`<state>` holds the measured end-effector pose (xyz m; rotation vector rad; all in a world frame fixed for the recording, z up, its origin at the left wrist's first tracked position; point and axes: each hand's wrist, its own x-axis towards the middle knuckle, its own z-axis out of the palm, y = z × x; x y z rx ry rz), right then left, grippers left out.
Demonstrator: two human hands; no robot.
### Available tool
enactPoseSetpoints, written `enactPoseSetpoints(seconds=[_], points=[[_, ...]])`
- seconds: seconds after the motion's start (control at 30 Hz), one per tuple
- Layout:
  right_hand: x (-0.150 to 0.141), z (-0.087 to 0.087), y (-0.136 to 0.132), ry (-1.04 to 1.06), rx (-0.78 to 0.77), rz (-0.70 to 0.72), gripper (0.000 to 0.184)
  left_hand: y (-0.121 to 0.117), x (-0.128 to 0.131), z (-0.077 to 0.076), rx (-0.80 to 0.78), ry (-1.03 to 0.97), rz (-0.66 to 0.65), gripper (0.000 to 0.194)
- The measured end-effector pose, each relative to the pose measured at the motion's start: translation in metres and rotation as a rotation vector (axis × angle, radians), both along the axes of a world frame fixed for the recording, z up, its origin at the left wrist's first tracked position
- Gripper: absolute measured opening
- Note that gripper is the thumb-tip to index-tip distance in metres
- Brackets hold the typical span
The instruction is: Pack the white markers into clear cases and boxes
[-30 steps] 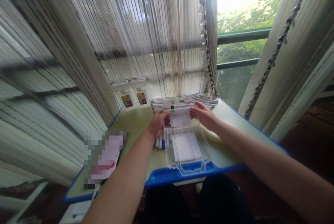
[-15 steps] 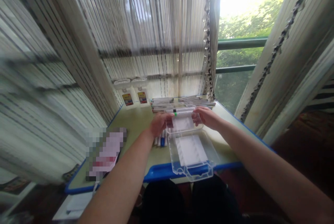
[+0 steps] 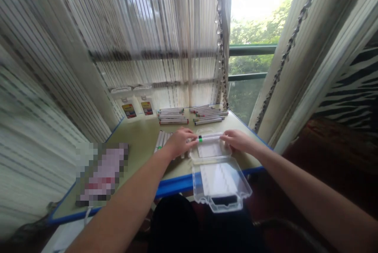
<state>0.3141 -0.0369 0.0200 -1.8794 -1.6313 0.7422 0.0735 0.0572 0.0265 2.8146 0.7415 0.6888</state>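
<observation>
In the head view my left hand (image 3: 181, 143) pinches the capped ends of two white markers (image 3: 210, 138), one with a black cap and one with a green cap. My right hand (image 3: 238, 139) is closed on their other ends. The markers lie crosswise at the far part of an open clear plastic case (image 3: 209, 152). The case's lid (image 3: 222, 178) folds toward me and reaches past the table's front edge; a white insert shows through it. More white markers (image 3: 161, 141) lie beside the case, partly hidden by my left hand.
Two groups of markers, left (image 3: 173, 116) and right (image 3: 209, 114), lie at the table's back. Two clear cases with labels (image 3: 137, 105) stand at the back left. A pixelated pink-and-dark object (image 3: 103, 172) lies at the left. The table (image 3: 138, 139) has a blue rim.
The view has shifted, so the table's things sit farther left. My hands and the two markers appear lower, nearer the back groups' front side. The lid extends farther past the table edge in view.
</observation>
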Motion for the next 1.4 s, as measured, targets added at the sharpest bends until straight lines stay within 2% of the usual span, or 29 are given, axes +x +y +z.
enactPoseSetpoints(seconds=[0.07, 0.13, 0.23, 0.33, 0.47, 0.53, 0.6, 0.7, 0.77, 0.87, 1.07, 1.2, 1.4], points=[[-0.002, 0.007, 0.006, -0.341, 0.076, 0.017, 0.022, -0.002, 0.0, 0.001, 0.031, 0.044, 0.022, 0.024], [-0.001, 0.012, 0.014, -0.5, 0.134, 0.073, 0.027, -0.002, -0.001, 0.001, 0.052, 0.075, 0.036, 0.024], [-0.001, 0.018, 0.029, -0.521, 0.182, 0.28, 0.03, -0.003, -0.001, 0.001, 0.064, 0.095, 0.051, 0.023], [-0.007, 0.027, 0.045, -0.513, 0.139, 0.48, 0.025, -0.003, -0.002, 0.0, 0.066, 0.102, 0.072, 0.023], [-0.024, 0.045, 0.064, -0.536, -0.031, 0.514, 0.028, 0.0, -0.003, 0.001, 0.023, 0.086, 0.089, 0.023], [-0.032, 0.05, 0.072, -0.509, -0.012, 0.535, 0.022, 0.003, -0.005, 0.003, -0.028, 0.039, 0.082, 0.023], [-0.037, 0.046, 0.079, -0.416, 0.102, 0.548, 0.021, 0.008, -0.009, 0.005, -0.083, -0.042, 0.124, 0.024], [-0.038, 0.03, 0.087, -0.288, 0.284, 0.517, 0.023, 0.018, -0.017, 0.007, -0.091, -0.091, 0.263, 0.025], [-0.035, 0.018, 0.091, -0.277, 0.363, 0.5, 0.022, 0.024, -0.022, 0.006, -0.028, -0.014, 0.327, 0.028], [-0.031, 0.011, 0.093, -0.286, 0.443, 0.473, 0.02, 0.026, -0.023, 0.004, 0.057, 0.147, 0.315, 0.036], [-0.034, 0.011, 0.09, -0.417, 0.484, 0.562, 0.018, 0.02, -0.017, 0.003, 0.068, 0.206, 0.344, 0.037], [-0.032, 0.003, 0.097, -0.404, 0.489, 0.563, 0.02, 0.021, -0.018, 0.002, 0.054, 0.189, 0.343, 0.033], [-0.022, -0.004, 0.109, -0.347, 0.463, 0.45, 0.025, 0.025, -0.021, -0.001, 0.079, 0.161, 0.348, 0.032]])
